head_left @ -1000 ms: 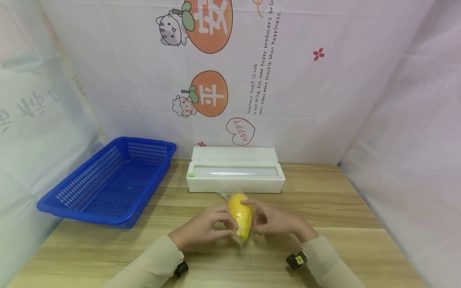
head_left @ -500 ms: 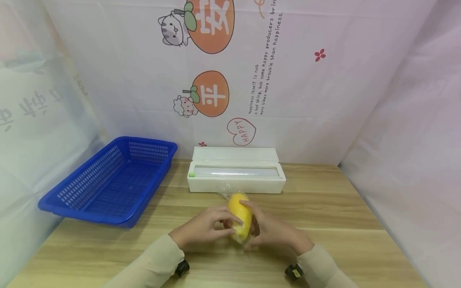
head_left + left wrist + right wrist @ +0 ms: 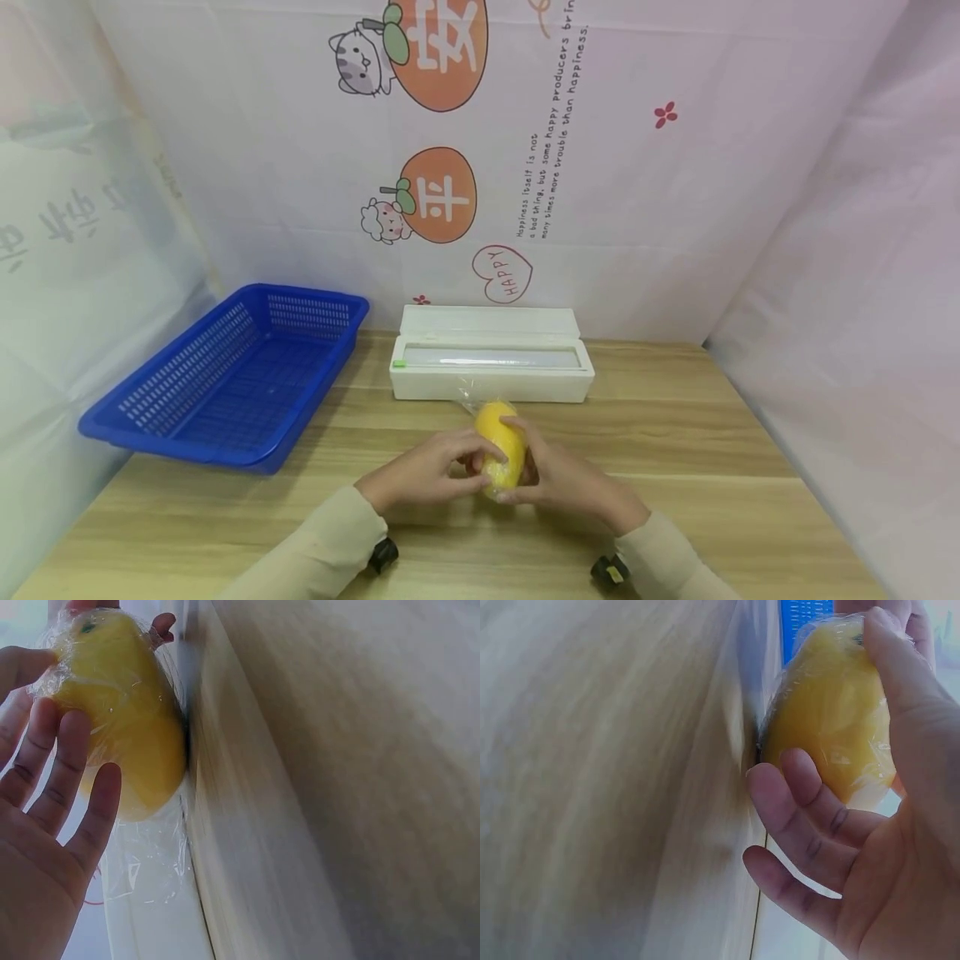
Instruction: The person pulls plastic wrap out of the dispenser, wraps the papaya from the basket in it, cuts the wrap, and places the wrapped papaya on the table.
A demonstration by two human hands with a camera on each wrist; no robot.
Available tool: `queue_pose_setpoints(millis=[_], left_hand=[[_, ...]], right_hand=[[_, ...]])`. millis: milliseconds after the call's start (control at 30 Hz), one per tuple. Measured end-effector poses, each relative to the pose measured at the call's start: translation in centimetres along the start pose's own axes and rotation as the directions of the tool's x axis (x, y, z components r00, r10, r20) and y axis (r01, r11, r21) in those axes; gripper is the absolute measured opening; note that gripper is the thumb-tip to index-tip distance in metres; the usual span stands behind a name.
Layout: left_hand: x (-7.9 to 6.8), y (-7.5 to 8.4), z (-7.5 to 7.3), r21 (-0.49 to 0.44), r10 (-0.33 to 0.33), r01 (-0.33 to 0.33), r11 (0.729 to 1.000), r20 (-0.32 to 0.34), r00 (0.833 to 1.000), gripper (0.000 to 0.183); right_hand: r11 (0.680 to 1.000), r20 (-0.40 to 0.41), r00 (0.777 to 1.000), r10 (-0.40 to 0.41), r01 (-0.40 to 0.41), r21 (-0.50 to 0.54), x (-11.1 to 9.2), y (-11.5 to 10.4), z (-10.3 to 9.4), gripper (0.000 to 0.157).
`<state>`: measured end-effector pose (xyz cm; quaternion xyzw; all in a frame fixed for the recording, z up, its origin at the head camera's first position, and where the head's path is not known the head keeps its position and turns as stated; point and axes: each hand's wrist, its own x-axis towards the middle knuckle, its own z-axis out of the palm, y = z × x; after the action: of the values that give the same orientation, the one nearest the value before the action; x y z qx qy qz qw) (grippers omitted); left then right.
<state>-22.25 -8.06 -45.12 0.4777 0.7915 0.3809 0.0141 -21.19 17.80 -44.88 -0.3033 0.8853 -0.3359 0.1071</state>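
Note:
A yellow mango [image 3: 502, 437] wrapped in clear cling film lies on the wooden table, its long axis pointing away from me. Loose film [image 3: 146, 862] sticks out past its far end. My left hand [image 3: 429, 473] holds the left side, fingertips against the film and thumb at the near end, as the left wrist view shows. From the right, my right hand [image 3: 566, 482] curls round the fruit, with the index finger over its top and the thumb [image 3: 900, 656] on the near tip. The mango's underside is hidden.
Behind the mango stands a long white cling film box [image 3: 491, 385], lid raised, with a roll inside and a green slider at its left end. A blue plastic basket [image 3: 296, 408] is at the left. White printed cloth walls [image 3: 615, 250] enclose the table.
My right thumb has come round to the mango's near end, and the right hand has closed in on it. My left fingers have shifted further over its left side. The mango stays in place.

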Motion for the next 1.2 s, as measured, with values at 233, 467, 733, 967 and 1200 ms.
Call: queue_pose_setpoints(millis=[233, 467, 733, 967, 1200], left_hand=[[0.4, 0.4, -0.2, 0.016, 0.019, -0.019, 1.0, 0.006, 1.0, 0.032], [0.9, 0.9, -0.4, 0.061, 0.023, -0.023, 0.998, -0.002, 1.0, 0.042], [1.1, 0.8, 0.2, 0.095, -0.025, 0.028, 0.995, -0.031, 0.999, 0.053], [0.9, 0.2, 0.3, 0.009, -0.015, 0.015, 1.0, -0.007, 1.0, 0.047], [0.4, -0.5, -0.4, -0.208, -0.083, 0.103, 0.973, 0.104, 0.991, 0.038]], right_hand=[[1.0, -0.004, 1.0, 0.005, -0.005, 0.0, 0.0, -0.2, -0.4, 0.1], [1.0, 0.004, 1.0, -0.005, 0.005, 0.011, 0.0, -0.3, -0.8, 0.097], [1.0, -0.031, 0.999, -0.031, 0.031, -0.002, 0.1, 0.1, -0.6, 0.09], [0.999, -0.03, 0.999, -0.034, 0.034, 0.007, 0.2, 0.2, -0.5, 0.072], [0.994, 0.013, 1.0, 0.002, -0.003, 0.108, 0.1, 0.2, -0.6, 0.061]])
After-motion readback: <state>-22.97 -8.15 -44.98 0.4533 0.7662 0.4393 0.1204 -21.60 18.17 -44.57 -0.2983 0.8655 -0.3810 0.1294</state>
